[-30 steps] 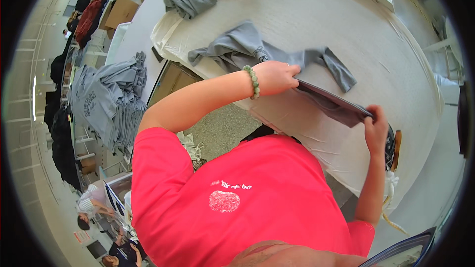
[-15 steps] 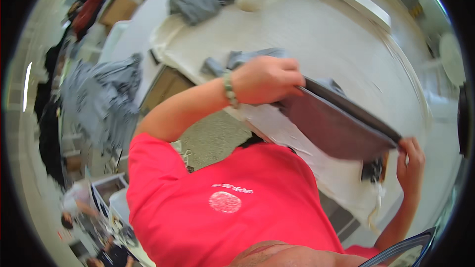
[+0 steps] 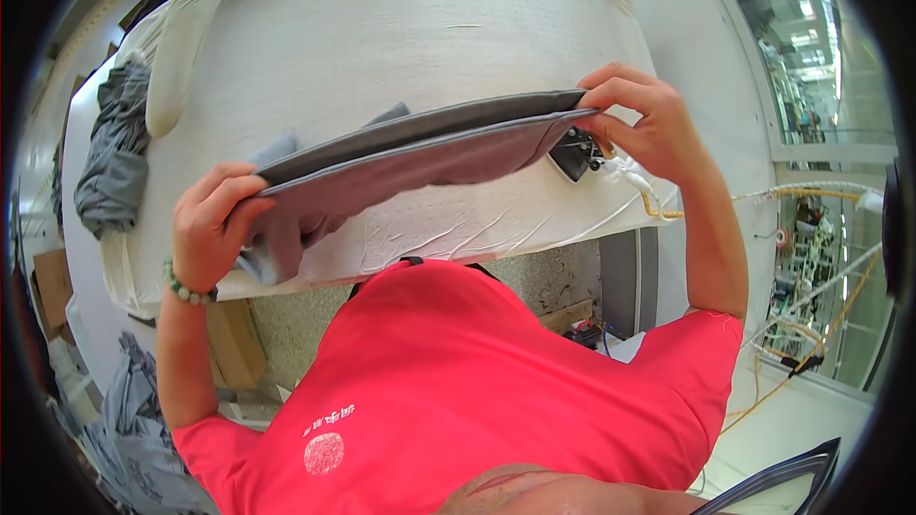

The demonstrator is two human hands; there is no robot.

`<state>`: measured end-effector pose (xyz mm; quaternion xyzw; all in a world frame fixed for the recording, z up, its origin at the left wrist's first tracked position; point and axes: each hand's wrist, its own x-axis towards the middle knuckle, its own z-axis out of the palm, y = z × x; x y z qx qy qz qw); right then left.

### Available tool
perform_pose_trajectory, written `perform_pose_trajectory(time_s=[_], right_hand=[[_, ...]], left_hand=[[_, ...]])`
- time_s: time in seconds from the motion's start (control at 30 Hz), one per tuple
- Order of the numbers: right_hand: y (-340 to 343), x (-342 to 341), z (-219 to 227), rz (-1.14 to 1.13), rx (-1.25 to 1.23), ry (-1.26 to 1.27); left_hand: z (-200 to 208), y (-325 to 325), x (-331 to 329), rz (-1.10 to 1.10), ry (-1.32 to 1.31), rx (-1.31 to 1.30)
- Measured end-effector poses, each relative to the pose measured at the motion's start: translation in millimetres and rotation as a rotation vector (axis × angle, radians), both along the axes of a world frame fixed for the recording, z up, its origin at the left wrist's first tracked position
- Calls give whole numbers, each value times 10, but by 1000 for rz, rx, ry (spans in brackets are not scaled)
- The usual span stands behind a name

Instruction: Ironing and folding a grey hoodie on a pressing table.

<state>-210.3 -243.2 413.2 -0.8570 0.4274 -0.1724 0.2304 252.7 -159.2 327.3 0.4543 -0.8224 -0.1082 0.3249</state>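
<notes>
A grey garment [image 3: 410, 162] is stretched between my hands above the padded table, its long open edge showing two layers. My left hand [image 3: 210, 224], with a bead bracelet at the wrist, pinches one end of that edge. The other end is gripped by my right hand [image 3: 644, 119], thumb below and fingers on top. Loose cloth hangs under my left hand and more grey fabric lies behind the edge. Beside my right hand, partly covered by the garment, rests a black iron [image 3: 572, 158] with a white hose.
White cloth covers the table [image 3: 458, 48]. A long padded sleeve arm [image 3: 191, 38] and a crumpled grey garment [image 3: 116, 148] are at its left. Grey garments [image 3: 134, 429] are heaped lower left, near a cardboard box [image 3: 237, 343]. Cords [image 3: 821, 193] hang at the right.
The view has swung to the right, bringing the table squarely in front. The garment, earlier slanting down to the right, now spans nearly level between my hands, which both keep hold.
</notes>
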Motion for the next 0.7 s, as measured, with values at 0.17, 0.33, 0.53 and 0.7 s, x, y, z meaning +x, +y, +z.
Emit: perform_pose_trajectory(time_s=[0.17, 0.33, 0.53, 0.7], right_hand=[[180, -68, 82, -21, 13, 60], [218, -104, 89, -58, -6, 75], [301, 60, 60, -15, 28, -70], [-136, 180, -287, -111, -18, 46]], left_hand=[[6, -51, 29, -2, 24, -2], [-3, 4, -25, -63, -19, -95], [-143, -21, 19, 139, 25, -54], [-351, -5, 14, 59, -27, -19]])
